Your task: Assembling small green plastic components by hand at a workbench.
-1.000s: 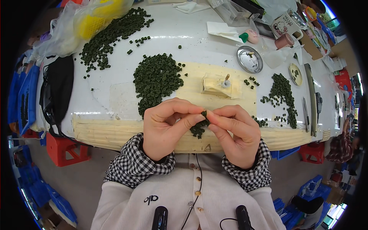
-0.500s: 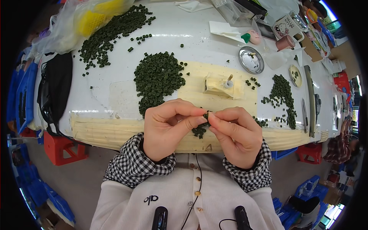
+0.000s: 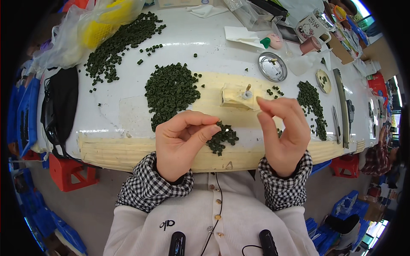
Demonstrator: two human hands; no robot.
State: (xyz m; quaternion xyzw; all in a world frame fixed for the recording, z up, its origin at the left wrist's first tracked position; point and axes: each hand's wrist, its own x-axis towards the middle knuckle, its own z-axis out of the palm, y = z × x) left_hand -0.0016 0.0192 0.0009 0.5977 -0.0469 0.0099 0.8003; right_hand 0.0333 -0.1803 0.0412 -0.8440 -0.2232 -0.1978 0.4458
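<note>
I have the left hand (image 3: pixel 177 146) with thumb and forefinger tips about together next to a small heap of green parts (image 3: pixel 224 141); I can't tell if a part sits between them. Right hand (image 3: pixel 288 137) is apart from it, thumb and forefinger spaced, near the taped block (image 3: pixel 230 97) with its upright peg (image 3: pixel 247 88). I see the main pile (image 3: pixel 171 91) beyond the left hand, a long pile (image 3: pixel 121 45) by the plastic bag (image 3: pixel 72 48), another pile (image 3: pixel 312 106) at right near the tweezers (image 3: pixel 336 123)
</note>
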